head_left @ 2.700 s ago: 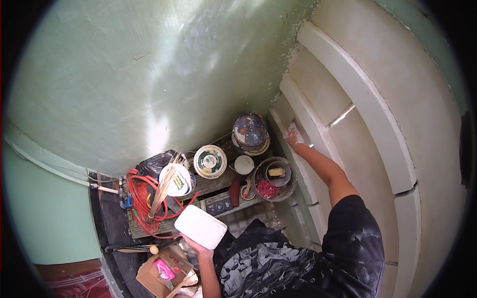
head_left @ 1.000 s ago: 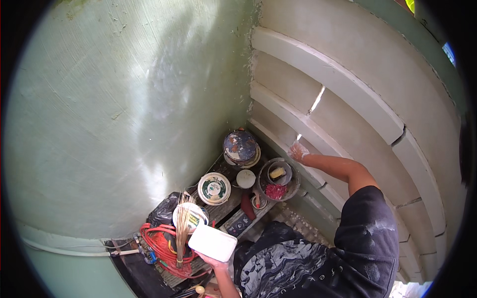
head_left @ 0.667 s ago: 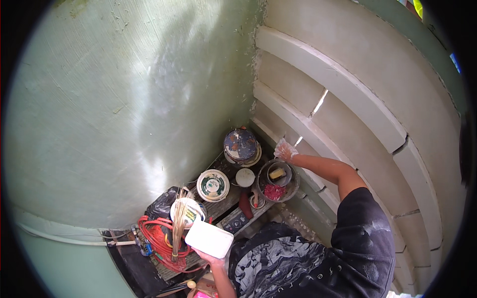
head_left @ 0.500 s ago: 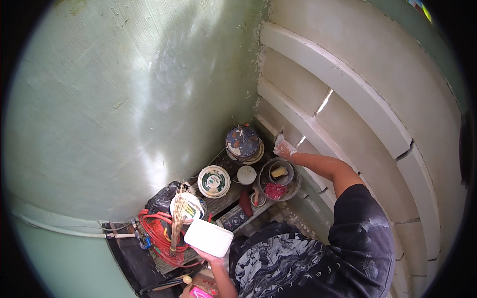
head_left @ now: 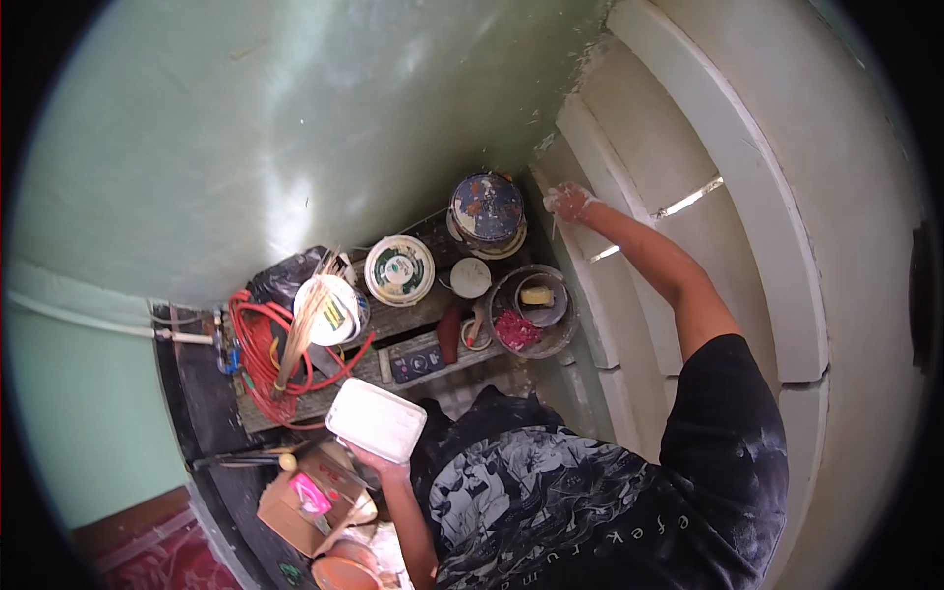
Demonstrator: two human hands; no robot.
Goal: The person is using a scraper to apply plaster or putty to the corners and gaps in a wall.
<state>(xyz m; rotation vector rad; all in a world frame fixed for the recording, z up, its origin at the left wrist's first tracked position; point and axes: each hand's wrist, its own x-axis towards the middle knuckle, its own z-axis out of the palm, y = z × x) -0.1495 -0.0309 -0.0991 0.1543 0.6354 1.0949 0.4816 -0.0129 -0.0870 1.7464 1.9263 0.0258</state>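
Observation:
My left hand (head_left: 379, 460), near the bottom middle, grips a white rectangular tub (head_left: 377, 418) from below, its pale inside facing up. My right arm stretches out to the slatted wall (head_left: 664, 128) on the right. My right hand (head_left: 570, 202), coated in white paste, is at the recess between pale horizontal ledges, close to the corner with the green wall. Its fingers are bent; what they hold is too small to make out. Below it sits a grey basin (head_left: 556, 341) with a yellow sponge (head_left: 537, 295) in a smaller container and pink material (head_left: 516, 329).
A green wall (head_left: 177, 147) backs a plank bench (head_left: 413, 221) carrying stacked paint buckets (head_left: 488, 206), a lidded tub (head_left: 399, 268), a small pot (head_left: 470, 277), bristle sticks (head_left: 305, 339) and a red hose (head_left: 251, 344). A cardboard box (head_left: 285, 516) and orange bucket (head_left: 346, 570) stand lower left.
The view has shifted. My right hand has moved away from me along the wall, from beside the grey basin toward the corner, with the arm straighter. My left hand still holds the white tub.

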